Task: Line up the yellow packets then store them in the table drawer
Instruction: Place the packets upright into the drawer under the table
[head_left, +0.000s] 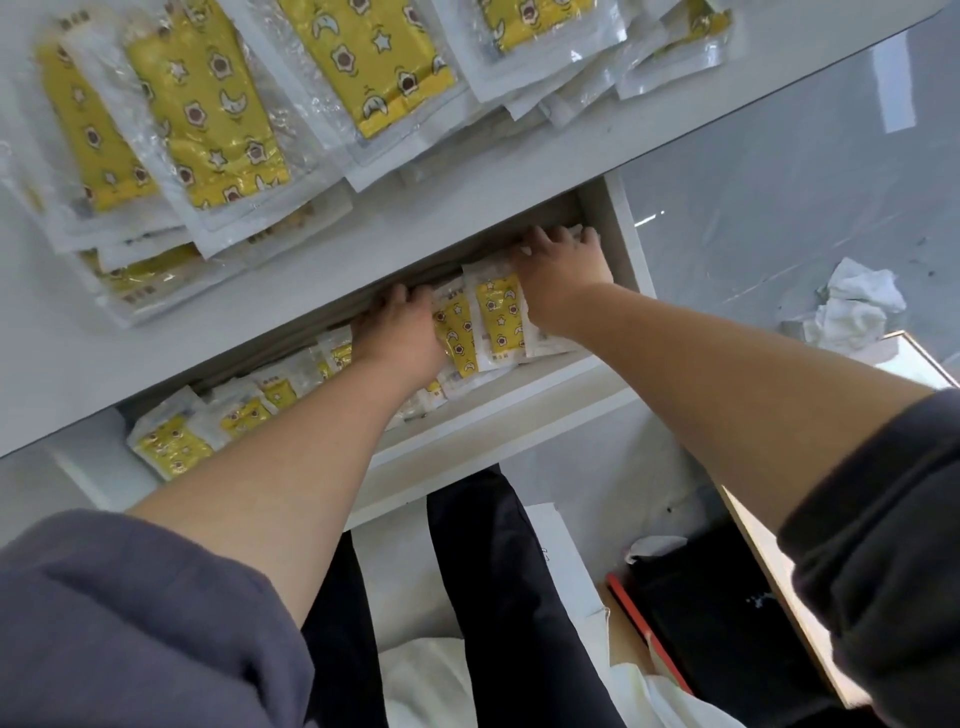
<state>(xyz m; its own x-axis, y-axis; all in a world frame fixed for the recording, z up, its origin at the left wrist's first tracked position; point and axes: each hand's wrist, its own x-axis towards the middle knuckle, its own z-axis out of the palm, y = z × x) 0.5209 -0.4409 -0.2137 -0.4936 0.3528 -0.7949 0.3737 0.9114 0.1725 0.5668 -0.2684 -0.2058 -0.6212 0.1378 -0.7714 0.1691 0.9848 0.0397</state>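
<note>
The right hand (563, 273) presses spread fingers (543, 238) flat on packets (496, 322) at the drawer (493, 400) right end. The left hand (400, 335) has its fingers partly hidden, so its hold is unclear. Slick packets could slide askew and jam the drawer.

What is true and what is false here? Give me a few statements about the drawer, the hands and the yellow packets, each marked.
1. The drawer is pulled open. True.
2. The left hand and the right hand both reach into the drawer. True.
3. Nothing lies on the tabletop. False: yellow packet piles lie on the table.
4. The packets inside the drawer are blue. False: the drawer packets are yellow.
</note>
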